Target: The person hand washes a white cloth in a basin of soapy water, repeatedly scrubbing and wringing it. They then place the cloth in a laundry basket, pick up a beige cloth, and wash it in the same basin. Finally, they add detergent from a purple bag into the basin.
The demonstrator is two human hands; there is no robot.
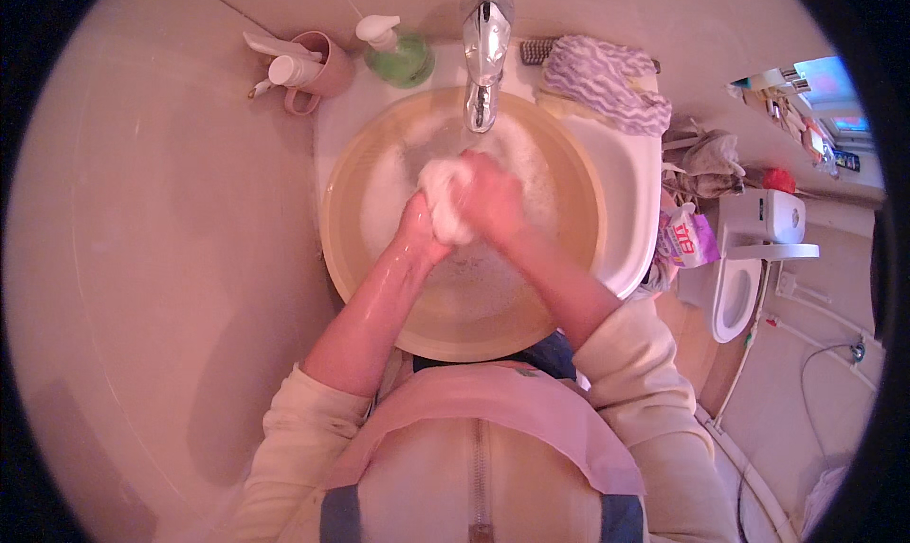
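A wet white cloth [446,202] is bunched up between my two hands. My left hand [419,223] grips it from the left and below, its fingers mostly hidden by the cloth. My right hand [490,193] presses on it from the right and is slightly blurred. Both hands are over a round yellowish plastic basin [462,344] that holds sudsy water [466,280], with white foam [380,195] around the sides. Just beyond my hands, the chrome faucet [483,67] points down into the basin.
The basin rests on a white washbasin [629,180]. Behind stand a pink mug [330,63] with tubes in it and a green pump bottle [402,60]. A striped cloth [604,81] partly covers a dark brush [534,51]. A toilet [736,294] and purple-and-white package [688,237] are right.
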